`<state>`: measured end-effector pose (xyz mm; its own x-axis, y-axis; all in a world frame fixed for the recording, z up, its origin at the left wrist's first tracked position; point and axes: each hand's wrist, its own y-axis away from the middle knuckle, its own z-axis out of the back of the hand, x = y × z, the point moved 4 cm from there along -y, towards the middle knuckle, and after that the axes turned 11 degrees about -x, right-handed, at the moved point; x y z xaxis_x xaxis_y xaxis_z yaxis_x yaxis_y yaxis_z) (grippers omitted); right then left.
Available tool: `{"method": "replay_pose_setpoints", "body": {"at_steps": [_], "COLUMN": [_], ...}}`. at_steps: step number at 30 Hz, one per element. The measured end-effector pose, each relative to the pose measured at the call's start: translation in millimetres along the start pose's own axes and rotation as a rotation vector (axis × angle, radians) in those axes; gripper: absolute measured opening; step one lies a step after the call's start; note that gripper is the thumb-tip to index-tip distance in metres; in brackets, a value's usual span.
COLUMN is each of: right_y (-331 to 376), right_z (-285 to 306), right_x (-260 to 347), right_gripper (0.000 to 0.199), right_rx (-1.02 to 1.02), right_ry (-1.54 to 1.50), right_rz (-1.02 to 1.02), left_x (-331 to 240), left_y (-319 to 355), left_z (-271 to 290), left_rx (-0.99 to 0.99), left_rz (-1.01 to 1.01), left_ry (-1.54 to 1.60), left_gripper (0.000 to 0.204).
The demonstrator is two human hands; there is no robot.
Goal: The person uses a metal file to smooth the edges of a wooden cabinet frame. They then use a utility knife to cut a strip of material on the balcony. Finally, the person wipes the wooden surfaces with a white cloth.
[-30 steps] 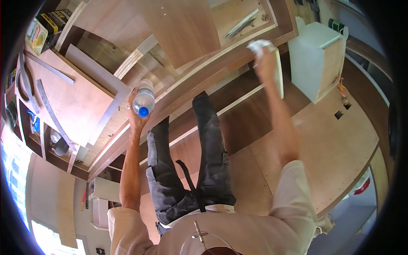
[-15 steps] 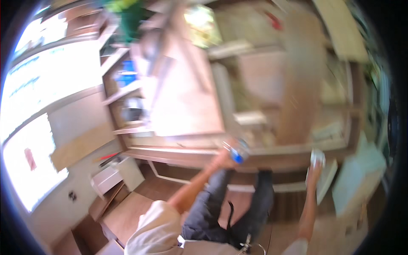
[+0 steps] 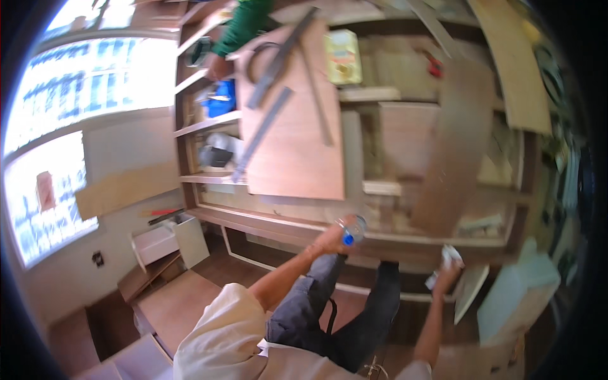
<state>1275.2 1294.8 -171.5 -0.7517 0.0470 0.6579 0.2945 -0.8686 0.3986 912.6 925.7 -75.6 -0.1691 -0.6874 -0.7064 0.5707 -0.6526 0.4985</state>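
My left hand grips a clear plastic bottle with a blue cap, held out over a long wooden frame. My right hand is closed on a crumpled white cloth, further to the right and just above a white panel. My legs in dark trousers stretch out between the two arms. Both forearms come up from the lower edge.
A large brown board carries long metal rulers and a yellow box. Another person's green sleeve reaches toward the shelves at top left. Small white drawer units stand on the floor at left, under bright windows.
The view has swung sharply, so the board and shelves have shifted across the picture. Both hands still hold the bottle and the cloth, arms extended forward.
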Motion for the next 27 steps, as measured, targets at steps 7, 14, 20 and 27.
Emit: {"method": "replay_pose_setpoints", "body": {"at_steps": [7, 14, 20, 27], "right_y": [-86.8, -53.6, -51.3, -158.8], "right_z": [98.4, 81.1, 52.1, 162.4], "right_x": [44.4, 94.6, 118.6, 82.7], "right_gripper": [0.027, 0.032, 0.022, 0.027], "right_rx": [-0.303, -0.150, 0.212, 0.057], "right_ry": [0.515, 0.518, 0.778, 0.945], "right_rz": [0.229, 0.067, 0.310, 0.357], "left_x": [11.6, 47.0, 52.8, 81.1], "left_y": [6.9, 93.1, 169.0, 165.2], "left_z": [0.8, 39.7, 5.1, -33.5], "left_rx": [0.002, -0.519, -0.939, -1.198], "left_rz": [0.206, 0.274, 0.644, 0.741], "left_ry": [0.273, 0.263, 0.334, 0.354], "left_gripper": [0.094, 0.089, 0.066, 0.055]}}
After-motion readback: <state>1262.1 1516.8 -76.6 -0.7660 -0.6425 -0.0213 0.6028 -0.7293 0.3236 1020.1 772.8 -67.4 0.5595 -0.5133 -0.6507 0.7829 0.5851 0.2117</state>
